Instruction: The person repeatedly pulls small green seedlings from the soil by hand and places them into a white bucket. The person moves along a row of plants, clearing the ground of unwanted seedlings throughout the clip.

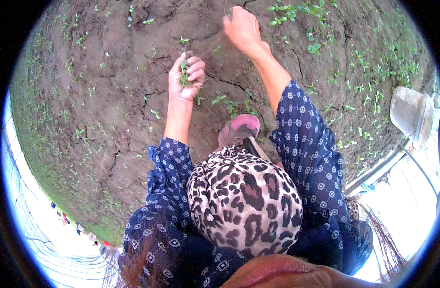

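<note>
My left hand [187, 75] is turned palm up over the brown, cracked soil [130, 72], its fingers curled around a small bunch of uprooted green seedlings [184, 75]. Farther forward and to the right, my right hand [242, 28] is closed near the soil, with its back to the camera. A bit of something thin shows at its fingertips, too blurred to name. A small green seedling [182, 40] stands just past the left fingertips. Leafy green seedlings [283, 16] grow to the right of my right hand.
Below my hands are a pink and grey shoe [244, 124] and a leopard-print cloth over my knee [249, 201]. More seedlings [230, 104] grow before the shoe. A grey container [409, 109] stands at the right edge, by a pale curved rail [378, 169]. Small distant objects show at lower left.
</note>
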`<state>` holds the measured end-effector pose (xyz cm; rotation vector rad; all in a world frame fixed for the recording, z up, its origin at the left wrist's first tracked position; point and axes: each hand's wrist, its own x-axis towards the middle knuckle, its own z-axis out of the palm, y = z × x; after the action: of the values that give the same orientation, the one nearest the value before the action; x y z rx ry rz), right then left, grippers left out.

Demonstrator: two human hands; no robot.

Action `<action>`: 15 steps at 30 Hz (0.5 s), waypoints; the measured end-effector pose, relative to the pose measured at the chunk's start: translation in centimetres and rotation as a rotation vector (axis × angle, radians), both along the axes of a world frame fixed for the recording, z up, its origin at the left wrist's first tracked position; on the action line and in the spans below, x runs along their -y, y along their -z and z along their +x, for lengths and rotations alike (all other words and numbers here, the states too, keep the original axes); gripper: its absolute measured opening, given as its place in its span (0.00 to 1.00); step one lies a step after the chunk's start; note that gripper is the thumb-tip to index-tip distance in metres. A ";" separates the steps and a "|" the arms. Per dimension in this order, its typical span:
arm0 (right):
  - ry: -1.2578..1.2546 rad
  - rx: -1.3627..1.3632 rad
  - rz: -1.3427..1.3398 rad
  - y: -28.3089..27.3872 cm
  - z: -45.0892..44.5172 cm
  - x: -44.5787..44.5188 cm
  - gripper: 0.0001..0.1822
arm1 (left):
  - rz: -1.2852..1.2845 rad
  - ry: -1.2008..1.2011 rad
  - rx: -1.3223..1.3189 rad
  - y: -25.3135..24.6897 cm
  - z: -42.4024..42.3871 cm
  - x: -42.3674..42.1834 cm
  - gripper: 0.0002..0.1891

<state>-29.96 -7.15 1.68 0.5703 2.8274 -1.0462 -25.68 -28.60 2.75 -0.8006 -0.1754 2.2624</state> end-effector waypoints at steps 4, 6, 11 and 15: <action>-0.056 0.040 0.118 0.3 -1.2 -0.8 0.15 | -0.046 0.023 -0.041 -0.5 -0.9 -0.5 0.09; -0.080 -0.032 0.081 0.5 -0.5 -1.0 0.15 | -0.131 0.031 -0.046 -0.4 -1.2 -0.1 0.06; -0.180 0.025 -0.282 -2.5 5.1 1.4 0.14 | -0.162 -0.016 0.001 0.2 0.1 0.9 0.07; -0.341 -0.075 -0.181 -1.4 7.9 3.4 0.12 | -0.202 -0.013 -0.003 0.6 1.0 1.2 0.08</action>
<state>-22.11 -10.54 3.05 0.0307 2.7146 -1.2526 -24.68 -29.77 2.18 -0.9026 0.0501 2.3189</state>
